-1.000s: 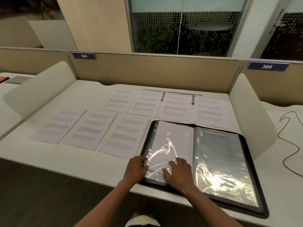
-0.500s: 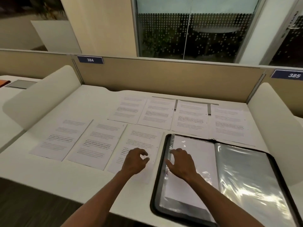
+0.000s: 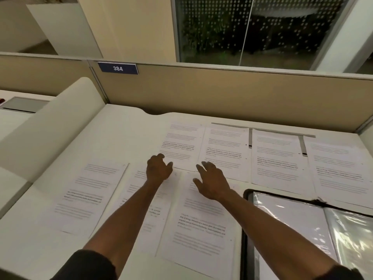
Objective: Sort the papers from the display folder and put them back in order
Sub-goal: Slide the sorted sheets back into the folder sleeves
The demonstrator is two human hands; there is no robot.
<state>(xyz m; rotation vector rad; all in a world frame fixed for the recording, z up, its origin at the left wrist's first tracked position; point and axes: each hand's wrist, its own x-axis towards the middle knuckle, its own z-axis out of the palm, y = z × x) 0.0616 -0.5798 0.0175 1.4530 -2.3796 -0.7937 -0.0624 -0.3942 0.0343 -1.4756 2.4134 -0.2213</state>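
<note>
Presently: left hand fingers loosely curled, right hand fingers spread, both empty, hovering over the papers laid in two rows across the tabletop. Display folder open at the near right edge. Advice: read each sheet's order first, then lift one flat by its edge.

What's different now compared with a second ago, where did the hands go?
Both hands let go of the black display folder and moved forward and leftward. The left hand and right hand now hover, open, over the white printed sheets, near the far row. The seven laid-out sheets and the open folder stayed put.
</note>
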